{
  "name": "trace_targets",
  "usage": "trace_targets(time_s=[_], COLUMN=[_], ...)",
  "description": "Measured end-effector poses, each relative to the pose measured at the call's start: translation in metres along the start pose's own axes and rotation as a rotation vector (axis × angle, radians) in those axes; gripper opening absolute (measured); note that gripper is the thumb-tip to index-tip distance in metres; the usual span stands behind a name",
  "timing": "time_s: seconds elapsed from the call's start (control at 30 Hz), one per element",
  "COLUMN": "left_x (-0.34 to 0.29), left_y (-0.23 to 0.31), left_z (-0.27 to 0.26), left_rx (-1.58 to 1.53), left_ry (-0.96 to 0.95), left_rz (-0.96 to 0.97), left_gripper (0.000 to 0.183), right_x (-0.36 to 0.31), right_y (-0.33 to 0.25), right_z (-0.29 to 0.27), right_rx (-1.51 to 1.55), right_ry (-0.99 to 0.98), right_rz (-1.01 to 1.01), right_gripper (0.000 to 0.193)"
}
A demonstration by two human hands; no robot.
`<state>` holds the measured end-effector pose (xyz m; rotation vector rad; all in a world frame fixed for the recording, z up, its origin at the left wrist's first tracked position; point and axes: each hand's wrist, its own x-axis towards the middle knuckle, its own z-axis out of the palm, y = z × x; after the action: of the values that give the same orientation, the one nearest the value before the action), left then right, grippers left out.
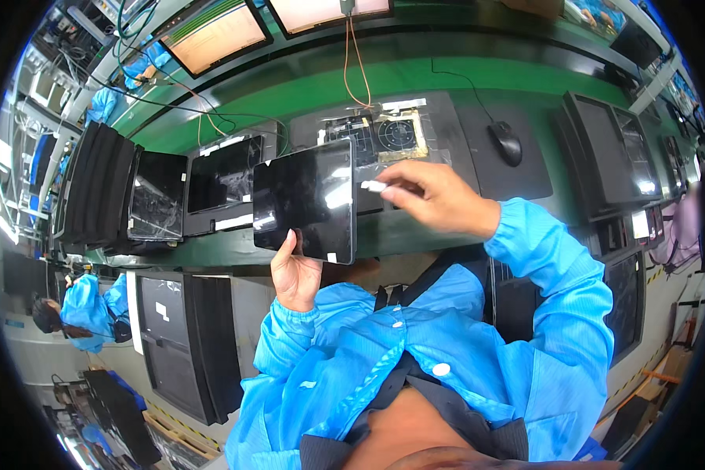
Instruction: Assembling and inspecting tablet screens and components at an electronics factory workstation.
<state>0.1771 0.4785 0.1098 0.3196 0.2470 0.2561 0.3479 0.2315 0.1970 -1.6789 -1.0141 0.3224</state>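
The work looks partway through: the black tablet (304, 200) is in hand and clear of the desk (415, 243), and a small white plug-like piece (375, 186) is held just beside its right edge, apparently apart from it, so any joining of the two seems not yet done. The tablet's screen is dark apart from reflections, with nothing lit on it to show a finished step. Two other dark-screened tablets, one (158, 196) near the black trays (94, 184) and one (225, 174) closer in, lie to the left; whether they are done or waiting I cannot tell. The left grip (296, 280) is closed on the tablet's near edge, thumb on the front face, fingers hidden behind; the right grip (442, 200) is nearly closed, thumb and forefinger pinching the white piece. The tablet is in front of the person, left of centre, its screen facing up toward the head and its right edge toward the white piece. That right edge looks the longest, running away from the body, but the tilt and the fisheye bend make the outline nearly square, so its true long axis is uncertain
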Motion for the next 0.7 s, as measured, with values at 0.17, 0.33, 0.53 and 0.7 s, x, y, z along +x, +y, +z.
trace_targets(time_s=[0.17,0.33,0.53,0.7], left_x=[-0.004,-0.007,-0.005,0.016], left_y=[0.001,0.002,-0.001,-0.029], left_z=[0.011,0.002,-0.001,0.028], left_rx=[0.023,-0.006,0.122,0.190], left_ry=[0.032,0.020,0.036,0.025], left_rz=[0.015,0.036,0.011,-0.021], left_gripper=[0.020,0.021,0.024,0.026], right_x=[-0.004,-0.005,-0.005,-0.009], right_y=[-0.004,-0.003,-0.003,0.014], right_z=[0.018,0.024,0.015,-0.013], right_rx=[-0.083,-0.129,-0.327,-0.591], right_ry=[0.055,0.029,-0.017,0.028], right_rz=[-0.061,-0.086,-0.174,-0.241], right_gripper=[0.022,0.022,0.018,0.016])
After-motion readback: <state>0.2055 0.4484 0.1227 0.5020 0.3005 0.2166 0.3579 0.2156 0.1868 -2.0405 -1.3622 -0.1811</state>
